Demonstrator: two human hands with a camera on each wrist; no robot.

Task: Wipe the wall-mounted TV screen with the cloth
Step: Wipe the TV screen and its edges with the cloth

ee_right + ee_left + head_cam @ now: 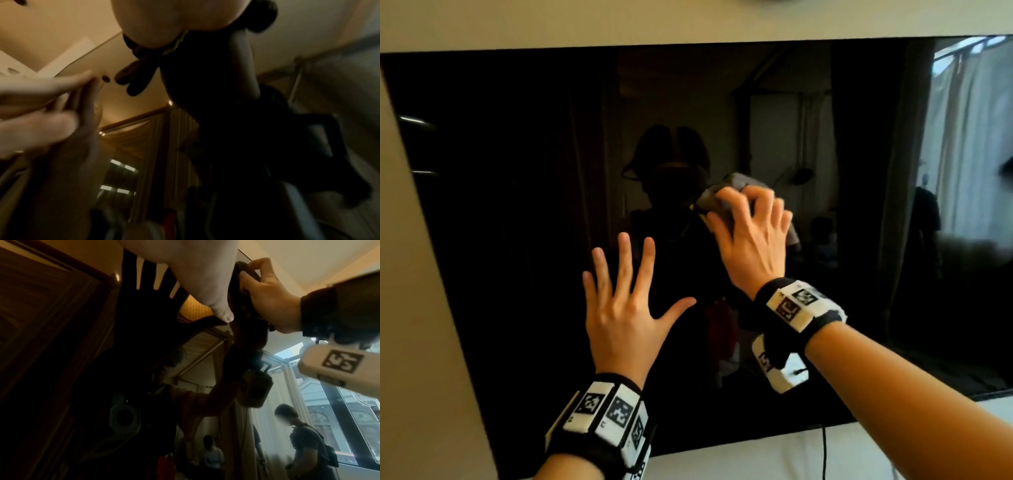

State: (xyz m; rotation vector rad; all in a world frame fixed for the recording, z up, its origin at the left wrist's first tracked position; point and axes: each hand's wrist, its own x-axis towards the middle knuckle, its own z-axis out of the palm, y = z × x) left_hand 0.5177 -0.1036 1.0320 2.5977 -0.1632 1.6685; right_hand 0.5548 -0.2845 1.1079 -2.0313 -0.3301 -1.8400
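Head view: looks forward, close, squarely at the TV screen (517, 205), both hands in frame.
Left wrist view: from below the left hand (185, 280), faces up along the glass; catches the right hand (273, 295).
Right wrist view: blurred, very near the screen, angled upward.
Shared: screen and its reflections.

The left hand's thumb (207, 293) lies against the dark TV screen (61, 353). Just beside it, the right hand (273, 300) grips a dark cloth (244, 272) against the glass. The glass reflects people and a window.
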